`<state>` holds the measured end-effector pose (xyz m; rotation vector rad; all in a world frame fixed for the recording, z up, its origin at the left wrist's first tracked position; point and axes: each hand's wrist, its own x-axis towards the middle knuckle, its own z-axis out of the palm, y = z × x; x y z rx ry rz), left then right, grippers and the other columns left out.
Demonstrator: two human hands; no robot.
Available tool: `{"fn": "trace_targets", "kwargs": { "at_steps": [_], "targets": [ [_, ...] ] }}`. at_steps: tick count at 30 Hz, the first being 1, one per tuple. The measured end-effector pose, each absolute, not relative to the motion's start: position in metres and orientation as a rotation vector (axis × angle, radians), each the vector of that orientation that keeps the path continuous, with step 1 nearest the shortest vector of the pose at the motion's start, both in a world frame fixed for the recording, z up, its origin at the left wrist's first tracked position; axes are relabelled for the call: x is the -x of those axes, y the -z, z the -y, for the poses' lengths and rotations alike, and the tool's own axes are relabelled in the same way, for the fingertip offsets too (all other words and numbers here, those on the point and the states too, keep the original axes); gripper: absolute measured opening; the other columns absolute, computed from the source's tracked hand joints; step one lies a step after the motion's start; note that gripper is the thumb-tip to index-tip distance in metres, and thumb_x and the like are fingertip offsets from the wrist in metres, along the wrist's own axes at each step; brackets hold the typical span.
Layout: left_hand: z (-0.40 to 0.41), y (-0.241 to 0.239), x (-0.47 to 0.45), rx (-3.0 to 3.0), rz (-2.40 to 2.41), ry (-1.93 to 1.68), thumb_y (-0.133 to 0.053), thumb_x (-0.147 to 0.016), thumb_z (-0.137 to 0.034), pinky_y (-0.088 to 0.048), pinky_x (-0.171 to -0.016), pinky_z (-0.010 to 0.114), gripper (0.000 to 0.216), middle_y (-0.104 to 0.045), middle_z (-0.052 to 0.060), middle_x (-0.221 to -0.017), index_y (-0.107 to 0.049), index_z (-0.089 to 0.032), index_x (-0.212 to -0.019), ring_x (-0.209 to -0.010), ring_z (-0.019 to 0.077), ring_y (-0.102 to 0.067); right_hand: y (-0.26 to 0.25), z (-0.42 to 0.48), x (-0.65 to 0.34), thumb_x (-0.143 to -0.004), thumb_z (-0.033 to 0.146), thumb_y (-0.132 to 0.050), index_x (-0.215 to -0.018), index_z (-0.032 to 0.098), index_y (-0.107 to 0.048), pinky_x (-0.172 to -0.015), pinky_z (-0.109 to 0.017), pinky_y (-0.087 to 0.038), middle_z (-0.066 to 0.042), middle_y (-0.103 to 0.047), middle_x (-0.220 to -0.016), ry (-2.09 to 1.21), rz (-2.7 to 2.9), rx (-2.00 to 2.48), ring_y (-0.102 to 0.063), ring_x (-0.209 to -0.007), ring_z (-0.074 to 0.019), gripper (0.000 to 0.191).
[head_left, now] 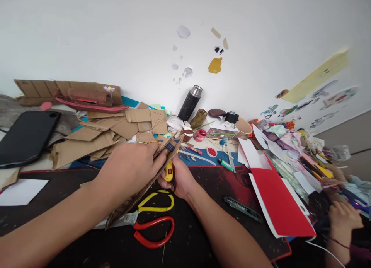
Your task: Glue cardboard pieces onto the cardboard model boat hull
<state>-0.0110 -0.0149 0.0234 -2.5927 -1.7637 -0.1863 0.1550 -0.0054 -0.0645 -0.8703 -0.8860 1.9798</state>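
My left hand (129,165) is closed around a thin, folded-looking piece of brown cardboard (142,192), which is tilted edge-up in front of me. Close against its right side, my right hand (183,177) grips a yellow hot glue gun (168,171) with a red switch. The glue gun's tip is hidden by the cardboard and my fingers. Beneath the cardboard, on the dark mat, lie scissors (154,244) with one yellow and one red handle; the cardboard partly covers their blades. A utility knife (242,209) rests to the right of my right forearm.
Cardboard scraps (116,128) and a model boat (89,101) fill the back left, near a black phone (27,138). A black thermos (189,102) stands by the wall. Red card (281,198) lies right; beyond it is another person's hand (344,215).
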Motion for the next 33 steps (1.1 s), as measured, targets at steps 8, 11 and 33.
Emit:
{"fn": "trace_targets", "kwargs": {
  "at_steps": [8, 11, 33],
  "targets": [
    [0.017, -0.039, 0.012, 2.618, 1.842, 0.043, -0.035, -0.109, -0.037, -0.049, -0.062, 0.042, 0.05, -0.086, 0.02, -0.098, -0.081, -0.016, -0.111, -0.082, 0.0414, -0.082, 0.072, 0.004, -0.16, -0.082, 0.084, -0.08, -0.079, 0.021, -0.06, -0.034, -0.02, -0.024, 0.005, -0.057, -0.058, -1.884, 0.969, 0.847, -0.049, -0.04, -0.0101, 0.066],
    [0.016, -0.042, 0.012, 2.665, 1.778, 0.019, -0.035, -0.107, -0.033, -0.048, -0.061, 0.041, 0.05, -0.086, 0.02, -0.104, -0.082, -0.016, -0.114, -0.082, 0.0386, -0.082, 0.073, 0.003, -0.16, -0.082, 0.087, -0.077, -0.075, 0.021, -0.059, -0.035, -0.021, -0.024, 0.004, -0.056, -0.058, -1.858, 1.009, 0.864, -0.047, -0.041, -0.01, 0.069],
    [-0.006, -0.031, 0.033, 2.833, 1.949, 0.405, -0.042, -0.099, -0.052, -0.047, -0.063, 0.035, 0.046, -0.074, 0.006, -0.063, -0.07, -0.026, -0.074, -0.058, 0.0262, -0.068, 0.055, 0.003, -0.163, -0.084, 0.082, -0.077, -0.087, 0.022, -0.06, -0.036, -0.02, -0.031, 0.006, -0.062, -0.058, -1.631, 1.167, 1.003, -0.055, -0.04, -0.0102, 0.063]
  ]
}}
